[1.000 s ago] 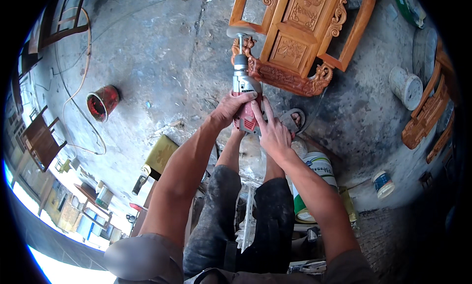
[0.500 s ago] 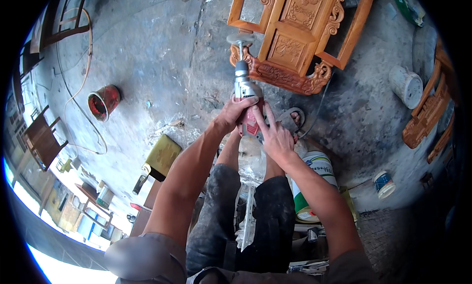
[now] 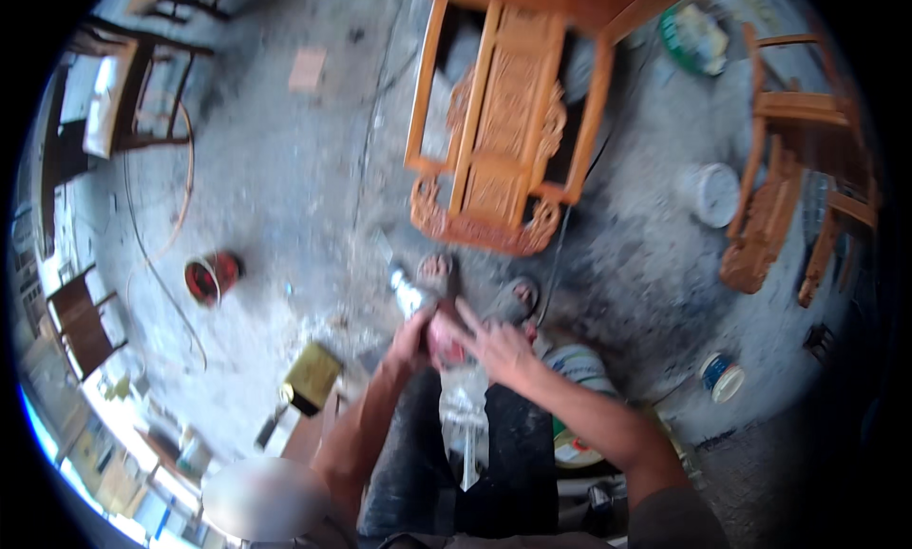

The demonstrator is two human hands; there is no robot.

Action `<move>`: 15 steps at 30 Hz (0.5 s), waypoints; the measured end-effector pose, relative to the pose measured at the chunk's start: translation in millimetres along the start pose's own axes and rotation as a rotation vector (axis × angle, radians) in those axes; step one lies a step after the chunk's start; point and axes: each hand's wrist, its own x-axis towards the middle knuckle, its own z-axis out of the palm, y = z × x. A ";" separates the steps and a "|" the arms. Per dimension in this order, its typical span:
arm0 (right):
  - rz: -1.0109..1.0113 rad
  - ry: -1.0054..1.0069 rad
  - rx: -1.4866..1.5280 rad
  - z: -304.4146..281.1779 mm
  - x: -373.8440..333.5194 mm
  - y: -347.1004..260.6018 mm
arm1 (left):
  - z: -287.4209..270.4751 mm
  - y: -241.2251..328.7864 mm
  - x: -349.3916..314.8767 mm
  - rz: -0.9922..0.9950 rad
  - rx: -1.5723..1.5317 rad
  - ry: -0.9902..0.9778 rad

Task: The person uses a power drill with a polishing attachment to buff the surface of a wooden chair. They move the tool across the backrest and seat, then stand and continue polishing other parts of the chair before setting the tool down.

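Observation:
An electric drill (image 3: 409, 293) with a silver front and a red body is held above my lap, pointing forward and left. My left hand (image 3: 409, 342) is wrapped round its side, where silver meets red. On the other side my right hand (image 3: 505, 351) grips the red body, with two fingers stretched along it. The round pad at the drill's tip is blurred. Beyond my feet stands a carved orange-brown wooden chair (image 3: 499, 122), its lower scrolled edge nearest to me. The drill is apart from the chair.
On the left are a red-stained bucket (image 3: 211, 279), a hose (image 3: 188, 169) and a yellowish can (image 3: 313, 378). A white-and-green pail (image 3: 578, 367) stands by my right leg. Farther right are a white bucket (image 3: 711, 196), a small tub (image 3: 722, 378) and carved furniture (image 3: 766, 221).
Both hands have drawn the drill back toward my body and left, away from the chair; its tip now angles left. The view has shifted, showing more floor and chair ahead.

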 end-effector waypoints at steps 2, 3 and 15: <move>0.004 0.018 0.047 -47.2 -24.1 -10.2 | 32.6 -20.3 -38.7 0.146 -0.086 -0.011; -0.007 0.043 0.042 -59.9 -40.0 -14.3 | 55.4 -21.8 -58.2 0.157 -0.085 -0.004; 0.067 0.480 0.173 -241.9 -164.8 -58.9 | 217.4 19.0 -167.3 0.342 0.220 -0.189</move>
